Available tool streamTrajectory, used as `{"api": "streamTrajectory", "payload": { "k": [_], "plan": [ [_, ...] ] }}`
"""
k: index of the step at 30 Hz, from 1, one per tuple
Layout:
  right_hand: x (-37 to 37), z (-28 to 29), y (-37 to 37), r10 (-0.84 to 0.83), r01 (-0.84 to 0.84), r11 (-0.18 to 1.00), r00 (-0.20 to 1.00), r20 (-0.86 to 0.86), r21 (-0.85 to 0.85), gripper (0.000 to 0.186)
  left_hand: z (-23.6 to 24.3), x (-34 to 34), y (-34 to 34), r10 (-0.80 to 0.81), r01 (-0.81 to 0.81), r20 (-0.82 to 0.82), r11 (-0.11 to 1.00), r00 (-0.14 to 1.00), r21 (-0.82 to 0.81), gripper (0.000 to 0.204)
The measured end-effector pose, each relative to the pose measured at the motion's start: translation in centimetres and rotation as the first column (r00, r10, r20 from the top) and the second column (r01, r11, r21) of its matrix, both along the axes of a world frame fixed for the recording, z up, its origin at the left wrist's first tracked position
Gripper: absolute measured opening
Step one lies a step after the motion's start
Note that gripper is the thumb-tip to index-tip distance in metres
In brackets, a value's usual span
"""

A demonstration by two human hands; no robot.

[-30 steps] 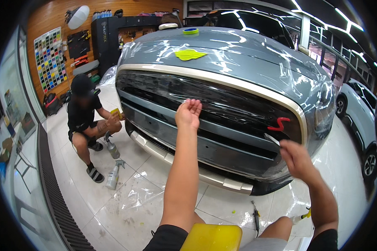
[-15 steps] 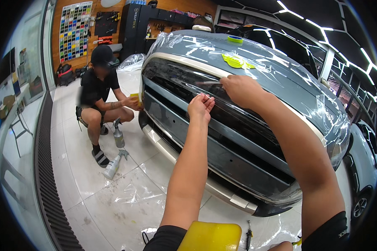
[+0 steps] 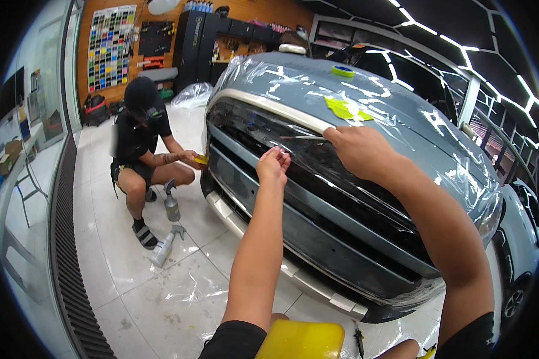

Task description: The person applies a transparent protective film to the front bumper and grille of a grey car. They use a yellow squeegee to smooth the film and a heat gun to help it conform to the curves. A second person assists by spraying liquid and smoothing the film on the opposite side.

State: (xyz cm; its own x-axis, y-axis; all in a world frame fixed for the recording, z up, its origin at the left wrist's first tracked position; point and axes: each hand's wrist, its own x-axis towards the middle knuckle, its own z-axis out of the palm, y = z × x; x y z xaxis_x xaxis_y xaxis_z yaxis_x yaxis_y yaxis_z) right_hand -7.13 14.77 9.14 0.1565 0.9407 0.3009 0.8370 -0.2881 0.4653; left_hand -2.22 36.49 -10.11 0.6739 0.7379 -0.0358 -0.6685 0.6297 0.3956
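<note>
At the car's left corner we see a crouching person (image 3: pixel 139 140) pressing a yellow squeegee (image 3: pixel 201 159). Our left hand (image 3: pixel 273 165), fingers curled, touches the film-covered grille (image 3: pixel 251 128). Our right hand (image 3: pixel 356 149) pinches a thin blade (image 3: pixel 299 137) at the grille's upper edge.

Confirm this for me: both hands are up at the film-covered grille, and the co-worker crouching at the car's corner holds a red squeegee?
Not quite. In the head view the squeegee in the co-worker's hand is yellow, not red. The left hand and right hand are at the film-covered grille.
</note>
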Motion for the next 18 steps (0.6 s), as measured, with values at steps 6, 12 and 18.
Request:
{"api": "streamTrajectory", "payload": {
  "k": [6,12,18],
  "plan": [
    [2.8,-2.4,7.8,0.174,-0.158,0.978,0.978,0.118,-0.138,0.015,0.4,-0.9,-2.4,0.041,-0.040,0.048,0.999,0.998,-0.027,0.009],
    [3.7,-3.3,10.6,0.141,-0.085,0.967,0.963,0.229,-0.239,0.019,0.1,-1.5,-2.1,0.054,-0.055,0.053,0.998,0.997,0.010,0.009],
    [4.6,-3.4,11.0,0.117,-0.054,0.968,0.961,0.250,-0.244,0.019,0.6,-1.8,-2.1,0.028,-0.029,0.040,0.999,0.999,0.017,0.011]
  ]
}}
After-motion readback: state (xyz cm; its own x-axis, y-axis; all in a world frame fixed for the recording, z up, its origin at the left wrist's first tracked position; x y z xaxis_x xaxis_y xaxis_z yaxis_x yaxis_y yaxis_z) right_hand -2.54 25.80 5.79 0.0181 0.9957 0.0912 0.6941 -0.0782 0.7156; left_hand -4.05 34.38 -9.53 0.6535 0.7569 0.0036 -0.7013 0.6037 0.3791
